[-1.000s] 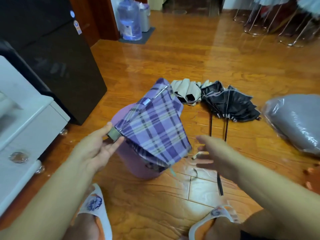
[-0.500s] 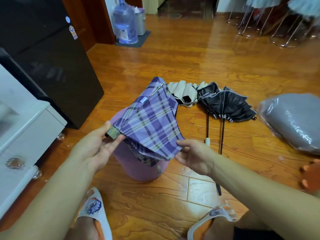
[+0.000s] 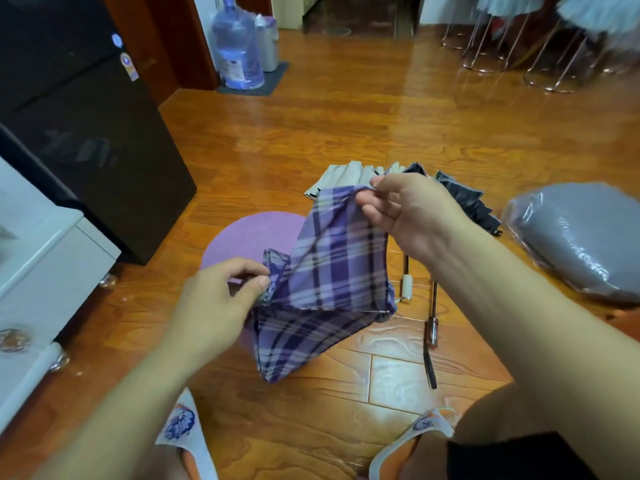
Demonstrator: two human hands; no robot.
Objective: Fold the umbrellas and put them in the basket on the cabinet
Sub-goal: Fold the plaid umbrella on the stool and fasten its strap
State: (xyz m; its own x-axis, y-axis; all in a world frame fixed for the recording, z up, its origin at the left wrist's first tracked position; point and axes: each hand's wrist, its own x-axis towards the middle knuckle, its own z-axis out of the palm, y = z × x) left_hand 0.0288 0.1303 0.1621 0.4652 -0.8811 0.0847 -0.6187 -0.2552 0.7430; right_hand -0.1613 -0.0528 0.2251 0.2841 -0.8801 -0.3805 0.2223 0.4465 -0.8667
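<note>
**Hands pinching the plaid umbrella's canopy**

Purple plaid umbrella (image 3: pixel 332 271) hangs in mid-air between both hands, above the wooden floor (image 3: pixel 346 133) and partly in front of a round lilac stool (image 3: pixel 249 237). Its canopy is slack and crumpled, one panel stretched up toward 1 o'clock, the rest drooping to a point at 6 o'clock.

The left hand (image 3: pixel 214 303) sits at 9 o'clock of the umbrella. Its fingers (image 3: pixel 242 268) are curled, with the thumb tip pressed against them, pinching the canopy at a small metal part near the fabric's gathered end. The right hand (image 3: pixel 412 216) is at 1 o'clock of the umbrella, raised higher. Its thumb and forefinger are closed tightly on the top edge of the plaid fabric, and the other fingers are bent loosely below, not gripping anything that can be seen.

Past the right hand, at 12 o'clock, a beige umbrella (image 3: pixel 346 176) and a black umbrella (image 3: pixel 474 209) lie on the floor side by side, their shafts and handles running back toward the person. A grey cushion in clear plastic (image 3: pixel 581 237) lies at 3 o'clock. A white cabinet (image 3: pixel 52 265) stands at 9 o'clock, a dark fridge (image 3: pixel 86 133) behind it, and a water bottle (image 3: pixel 237 46) far off at 11 o'clock. Two slippers (image 3: pixel 180 427) show at the bottom edge.
</note>
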